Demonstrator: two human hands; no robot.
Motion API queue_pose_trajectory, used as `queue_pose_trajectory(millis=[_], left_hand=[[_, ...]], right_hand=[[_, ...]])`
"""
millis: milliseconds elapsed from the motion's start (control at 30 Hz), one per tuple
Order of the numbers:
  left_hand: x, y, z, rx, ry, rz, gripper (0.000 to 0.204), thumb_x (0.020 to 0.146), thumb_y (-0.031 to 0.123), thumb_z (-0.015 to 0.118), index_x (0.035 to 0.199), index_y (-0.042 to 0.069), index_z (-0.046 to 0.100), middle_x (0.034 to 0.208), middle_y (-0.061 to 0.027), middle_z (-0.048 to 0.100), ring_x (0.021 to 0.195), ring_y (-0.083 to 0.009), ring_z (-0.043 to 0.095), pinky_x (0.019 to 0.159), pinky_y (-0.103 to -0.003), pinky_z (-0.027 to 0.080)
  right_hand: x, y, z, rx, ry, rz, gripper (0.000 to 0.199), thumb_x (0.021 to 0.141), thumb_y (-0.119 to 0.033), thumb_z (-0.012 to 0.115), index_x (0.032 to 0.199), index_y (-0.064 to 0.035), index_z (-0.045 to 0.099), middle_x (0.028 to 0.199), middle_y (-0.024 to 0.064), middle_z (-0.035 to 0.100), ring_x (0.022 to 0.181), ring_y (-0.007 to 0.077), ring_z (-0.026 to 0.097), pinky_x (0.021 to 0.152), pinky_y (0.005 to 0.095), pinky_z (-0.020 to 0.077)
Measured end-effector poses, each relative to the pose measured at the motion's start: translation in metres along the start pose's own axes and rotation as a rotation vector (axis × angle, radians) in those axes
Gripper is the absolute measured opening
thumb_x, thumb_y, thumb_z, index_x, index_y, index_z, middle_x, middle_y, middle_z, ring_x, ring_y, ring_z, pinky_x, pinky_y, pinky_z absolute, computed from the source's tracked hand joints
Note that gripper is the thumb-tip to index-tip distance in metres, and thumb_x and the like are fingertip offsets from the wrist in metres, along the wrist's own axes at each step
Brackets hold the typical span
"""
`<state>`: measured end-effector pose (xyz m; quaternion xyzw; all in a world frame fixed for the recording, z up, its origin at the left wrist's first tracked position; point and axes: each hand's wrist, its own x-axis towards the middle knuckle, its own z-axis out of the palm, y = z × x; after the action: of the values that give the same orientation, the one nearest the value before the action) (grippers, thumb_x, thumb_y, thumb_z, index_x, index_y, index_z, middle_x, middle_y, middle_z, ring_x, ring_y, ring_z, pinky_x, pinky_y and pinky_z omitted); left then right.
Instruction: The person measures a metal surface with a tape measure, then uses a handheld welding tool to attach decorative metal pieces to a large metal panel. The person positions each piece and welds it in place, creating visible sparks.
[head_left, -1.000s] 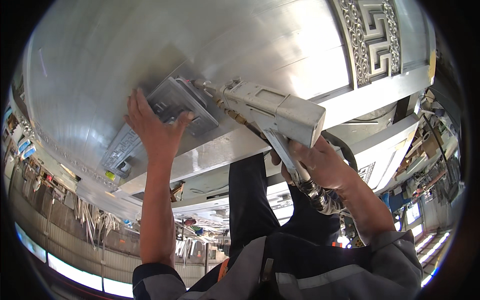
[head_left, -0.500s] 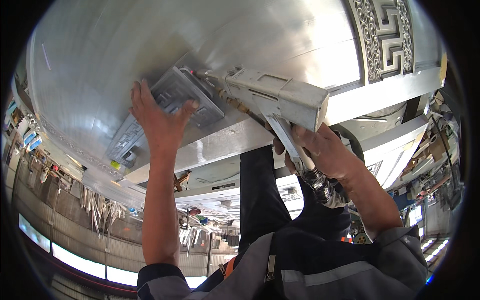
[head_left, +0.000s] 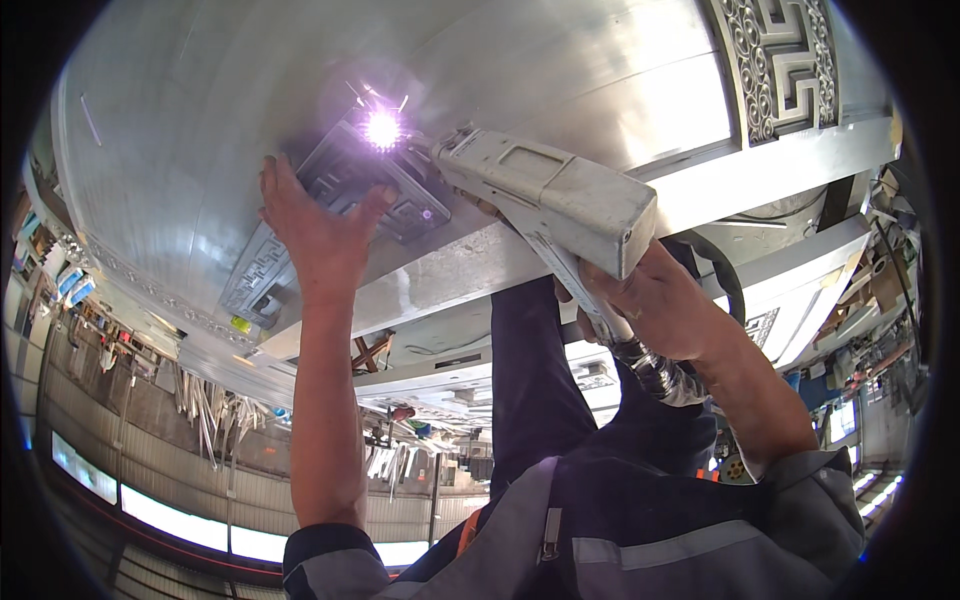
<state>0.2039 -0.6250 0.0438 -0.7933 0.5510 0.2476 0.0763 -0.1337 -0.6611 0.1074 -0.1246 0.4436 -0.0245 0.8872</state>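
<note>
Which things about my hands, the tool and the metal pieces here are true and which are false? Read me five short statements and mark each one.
1. The right hand grips the boxy metal tool. True.
2. The left hand is wrapped around the tool's handle. False: it is spread on the patterned plate.
3. A bright light glares near the tool's tip. True.
4. Both hands wear thick gloves. False: both are bare.
5. The carved strip at the upper right of the view is silvery grey. True.
</note>
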Motion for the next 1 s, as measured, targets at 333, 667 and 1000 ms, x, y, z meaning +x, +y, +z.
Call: queue_pose_trajectory(millis=[333,667,1000], left_hand=[[0.002,0.0,0.0,-0.022,0.003,-0.005,0.135,0.066,0.066,0.088,0.155,-0.011,0.024,0.162,-0.0343,0.024,0.155,-0.0457,0.019,0.126,-0.062,0.007],[0.002,-0.002,0.003,0.059,0.069,0.057,0.134,0.064,0.064,0.091,0.152,-0.016,0.028,0.155,-0.0376,0.034,0.146,-0.0501,0.032,0.121,-0.056,0.027],[0.004,-0.002,0.0,-0.008,0.008,0.008,0.131,0.066,0.059,0.091,0.156,-0.009,0.025,0.162,-0.0322,0.026,0.154,-0.0461,0.021,0.124,-0.065,0.01]], right_hand=[[-0.007,-0.013,0.0,-0.106,0.022,0.029,0.051,0.11,-0.046,0.048,0.127,-0.0004,0.06,0.095,0.0027,0.065,0.077,0.0097,0.062,0.068,0.0292,0.0538],[-0.01,-0.04,-0.002,-0.349,0.04,0.074,0.052,0.112,-0.043,0.045,0.138,0.0003,0.058,0.108,0.0082,0.07,0.099,0.0136,0.061,0.089,0.0319,0.0508],[-0.025,-0.067,-0.012,-0.27,0.029,0.209,0.049,0.11,-0.041,0.05,0.133,0.0013,0.06,0.102,0.0072,0.069,0.091,0.0125,0.062,0.08,0.0308,0.0523]])
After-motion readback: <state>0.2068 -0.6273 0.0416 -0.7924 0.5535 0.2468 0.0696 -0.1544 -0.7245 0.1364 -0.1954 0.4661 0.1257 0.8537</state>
